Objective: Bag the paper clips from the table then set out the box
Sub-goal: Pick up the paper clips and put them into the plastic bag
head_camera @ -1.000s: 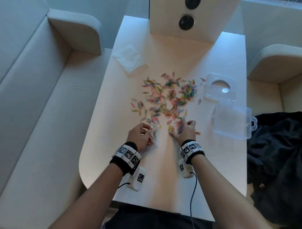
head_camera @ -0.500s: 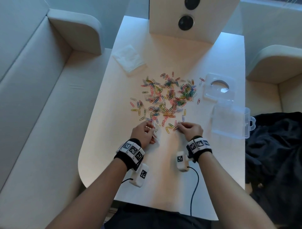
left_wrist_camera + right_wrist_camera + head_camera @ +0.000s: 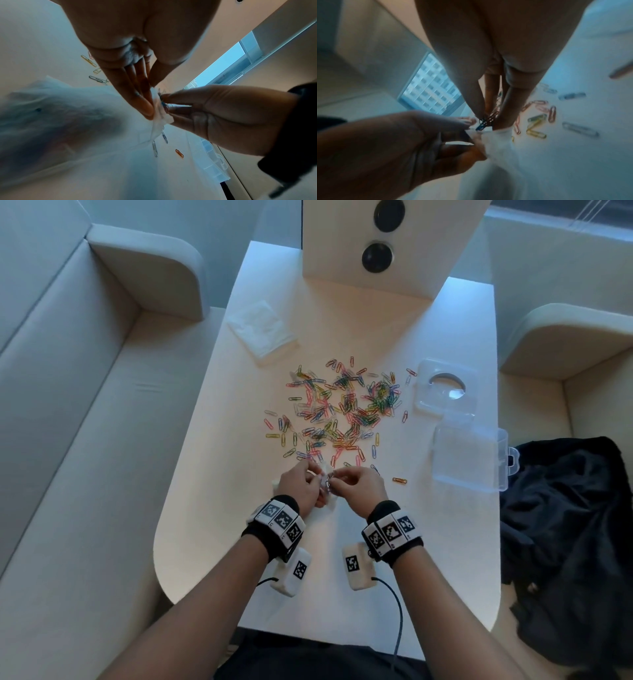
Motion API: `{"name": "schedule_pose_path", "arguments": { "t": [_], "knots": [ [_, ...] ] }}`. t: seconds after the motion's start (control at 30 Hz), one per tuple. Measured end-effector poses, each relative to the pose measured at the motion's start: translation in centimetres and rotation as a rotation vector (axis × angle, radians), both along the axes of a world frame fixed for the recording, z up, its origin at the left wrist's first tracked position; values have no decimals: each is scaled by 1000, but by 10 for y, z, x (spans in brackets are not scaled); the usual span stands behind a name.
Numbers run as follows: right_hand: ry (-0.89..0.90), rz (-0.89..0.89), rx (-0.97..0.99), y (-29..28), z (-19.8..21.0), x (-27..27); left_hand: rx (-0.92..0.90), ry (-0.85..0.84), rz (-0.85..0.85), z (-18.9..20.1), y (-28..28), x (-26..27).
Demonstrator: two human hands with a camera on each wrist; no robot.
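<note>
Several coloured paper clips [image 3: 339, 409] lie scattered across the middle of the white table [image 3: 212, 508]. Near its front, my left hand [image 3: 301, 486] pinches the mouth of a small clear plastic bag [image 3: 56, 116] [image 3: 496, 138]. My right hand [image 3: 356, 484] pinches a small bunch of paper clips [image 3: 486, 121] right at the bag's opening. The two hands touch there. A clear plastic box [image 3: 469, 455] lies on the table's right side, with its clear lid [image 3: 445, 386] just behind it.
A stack of clear bags [image 3: 262, 332] lies at the back left of the table. A white panel with two black discs [image 3: 380, 241] stands at the far end. Cream sofas flank the table, and dark cloth [image 3: 565, 529] lies on the right one. An orange clip [image 3: 399, 481] lies beside my right hand.
My right hand gathered clips from the near edge of the pile, lifted them and swung left to the bag. My left hand raised the bag to meet it.
</note>
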State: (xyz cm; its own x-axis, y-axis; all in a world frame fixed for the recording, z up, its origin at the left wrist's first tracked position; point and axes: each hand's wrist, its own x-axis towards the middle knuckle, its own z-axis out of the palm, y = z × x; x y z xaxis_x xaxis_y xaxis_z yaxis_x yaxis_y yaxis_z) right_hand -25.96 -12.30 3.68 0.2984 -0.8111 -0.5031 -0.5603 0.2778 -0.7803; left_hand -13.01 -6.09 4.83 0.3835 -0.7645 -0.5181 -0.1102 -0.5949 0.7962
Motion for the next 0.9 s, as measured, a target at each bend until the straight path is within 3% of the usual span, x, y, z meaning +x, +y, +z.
{"name": "schedule_pose_path", "arguments": {
  "t": [0.1,0.2,0.27,0.4,0.5,0.57,0.67,0.8,0.9],
  "knots": [
    [202,177,-101,-2,6,7,-14,5,-15,1,0,-2],
    [230,262,-28,0,4,14,-23,-7,-42,-1,1,-2],
    [225,267,-82,2,4,15,-31,-12,-41,-2,2,0],
    [138,234,-380,-1,10,7,-58,-16,-24,2,6,8],
    [128,-4,-491,-10,-3,-14,-72,-39,11,4,9,20],
    [336,-161,-370,-18,-18,-36,-76,-42,31,3,12,29],
    [614,-197,-95,-20,-36,-58,-66,-38,67,2,19,42],
    [576,-109,-258,-30,-53,-46,-37,-28,94,2,24,55],
    [495,-20,-251,-51,-57,-21,-31,-25,103,2,27,61]
  ]
}}
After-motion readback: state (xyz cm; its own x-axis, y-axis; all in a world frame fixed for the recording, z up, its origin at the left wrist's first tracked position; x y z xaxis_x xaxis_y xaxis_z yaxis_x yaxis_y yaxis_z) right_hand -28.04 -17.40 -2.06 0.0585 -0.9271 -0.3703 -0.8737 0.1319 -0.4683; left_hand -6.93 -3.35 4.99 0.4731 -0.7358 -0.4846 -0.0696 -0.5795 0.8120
